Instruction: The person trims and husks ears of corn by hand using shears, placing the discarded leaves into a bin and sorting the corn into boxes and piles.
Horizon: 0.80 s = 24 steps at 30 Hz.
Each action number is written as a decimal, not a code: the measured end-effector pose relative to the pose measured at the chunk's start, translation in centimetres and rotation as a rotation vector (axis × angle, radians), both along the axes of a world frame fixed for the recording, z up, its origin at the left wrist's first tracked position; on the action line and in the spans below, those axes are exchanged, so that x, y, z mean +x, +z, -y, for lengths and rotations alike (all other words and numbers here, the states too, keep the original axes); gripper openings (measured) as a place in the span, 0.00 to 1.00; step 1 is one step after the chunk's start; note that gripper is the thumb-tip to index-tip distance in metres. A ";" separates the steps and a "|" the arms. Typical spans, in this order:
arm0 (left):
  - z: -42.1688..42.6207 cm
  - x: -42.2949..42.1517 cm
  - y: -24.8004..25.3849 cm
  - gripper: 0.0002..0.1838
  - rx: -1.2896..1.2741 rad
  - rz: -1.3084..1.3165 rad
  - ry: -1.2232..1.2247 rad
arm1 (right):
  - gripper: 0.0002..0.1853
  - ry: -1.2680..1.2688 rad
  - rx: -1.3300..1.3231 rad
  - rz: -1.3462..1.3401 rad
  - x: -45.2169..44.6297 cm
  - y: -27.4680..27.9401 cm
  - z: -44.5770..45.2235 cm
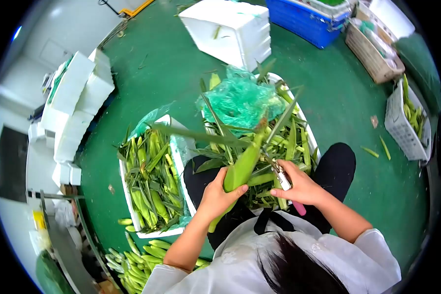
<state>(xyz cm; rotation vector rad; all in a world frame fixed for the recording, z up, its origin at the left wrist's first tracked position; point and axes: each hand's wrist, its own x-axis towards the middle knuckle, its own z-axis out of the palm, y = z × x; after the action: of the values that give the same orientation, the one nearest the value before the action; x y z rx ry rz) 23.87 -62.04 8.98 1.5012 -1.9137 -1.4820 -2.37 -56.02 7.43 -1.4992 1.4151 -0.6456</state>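
My left hand point(218, 197) is wrapped round the lower part of a green ear of corn point(245, 164) in its husk. The ear slants away from me, with long leaves spreading from its far end. In my right hand point(301, 186) are pruning shears point(281, 175) with metal jaws and a pink handle end. Their tips lie close beside the corn's leaves; whether they touch cannot be made out. Below both hands, between my knees, a white tub point(306, 130) holds cut leaves and husks, with a crumpled green plastic bag point(242, 100) on top.
Left of my knees, a white foam box point(178, 164) is full of unhusked corn. Trimmed ears point(137, 267) lie piled on the floor nearby. Ahead stand a white foam box point(225, 29) and a blue crate point(303, 22). A white basket point(394, 115) with corn stands at right.
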 end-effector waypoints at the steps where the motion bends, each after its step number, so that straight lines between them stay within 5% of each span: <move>1: 0.4 0.0 -0.9 0.37 0.006 -0.013 -0.076 | 0.48 -0.008 0.015 0.049 -0.7 -1.0 0.2; 2: 0.7 0.1 -1.5 0.37 0.015 -0.027 -0.150 | 0.49 0.027 -0.017 0.032 -1.5 -1.7 0.2; 5: 2.7 0.4 -1.5 0.37 0.762 -0.303 -0.188 | 0.44 0.251 -0.158 -0.033 -4.3 -2.2 1.2; 9: 4.5 0.6 -4.1 0.42 1.114 -0.388 -0.314 | 0.42 0.416 -0.191 0.063 -6.0 -3.2 1.9; 12: 4.1 0.0 -5.2 0.42 1.273 -0.480 -0.300 | 0.48 0.309 0.419 0.687 -5.4 -5.6 0.3; 15: 3.2 -0.2 -5.9 0.43 1.358 -0.496 -0.283 | 0.45 0.213 0.490 0.917 -4.5 -7.7 -1.1; 21: 2.3 0.0 -5.4 0.42 1.486 -0.469 -0.154 | 0.21 0.117 0.223 0.529 -2.4 -9.3 -1.5; 24: 2.0 0.2 -5.4 0.40 1.368 -0.463 -0.129 | 0.19 -0.043 0.579 0.667 -2.2 -8.4 -2.2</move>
<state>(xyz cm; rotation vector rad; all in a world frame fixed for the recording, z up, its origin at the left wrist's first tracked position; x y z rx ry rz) 24.12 -64.08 3.63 1.1251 -0.5916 -3.1047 -4.58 -53.84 -1.00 -0.7007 0.9871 -0.6130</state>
